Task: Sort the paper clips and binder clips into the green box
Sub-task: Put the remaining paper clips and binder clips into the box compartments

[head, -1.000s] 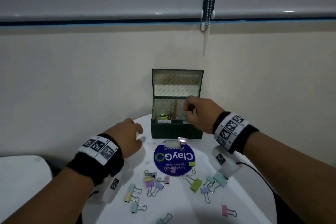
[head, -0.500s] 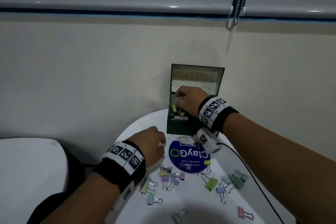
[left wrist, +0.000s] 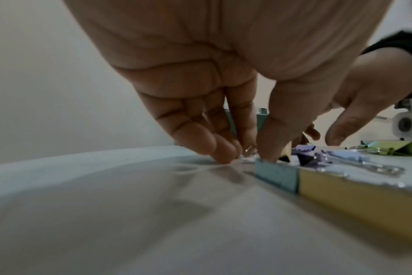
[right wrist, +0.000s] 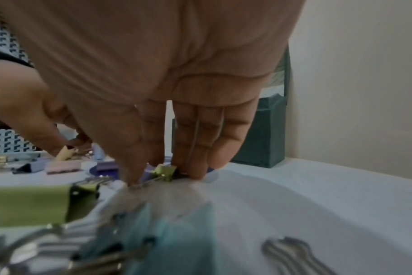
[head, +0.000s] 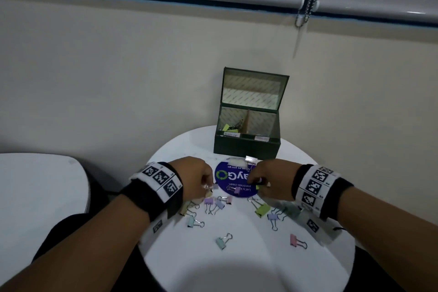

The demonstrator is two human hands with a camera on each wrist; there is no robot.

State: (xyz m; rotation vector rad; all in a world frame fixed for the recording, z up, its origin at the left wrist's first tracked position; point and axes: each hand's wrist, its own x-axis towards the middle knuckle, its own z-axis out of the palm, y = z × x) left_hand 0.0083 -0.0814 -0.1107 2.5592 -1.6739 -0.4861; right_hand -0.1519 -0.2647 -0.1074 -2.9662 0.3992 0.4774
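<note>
**Pick-up step: both hands at the loose clips**

The small green binder clip (right wrist: 165, 172) lies on the bench (head: 248, 268), in front of the green box (head: 246, 148). The right hand (head: 272, 179) pinches it between thumb and fingers. The left hand (head: 194, 176) pinches a clip beside the box-front cluster; which clip is unclear. Next move, as judged: lift and carry to the open box, whose left compartment holds clips.

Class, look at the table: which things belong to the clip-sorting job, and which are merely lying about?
Part of the job:
green box, lid open
binder clips, e.g. the pink one
small green clip that the right hand pinches
left hand, fingertips down among clips

Just there:
round purple sticker
blind chain
</note>
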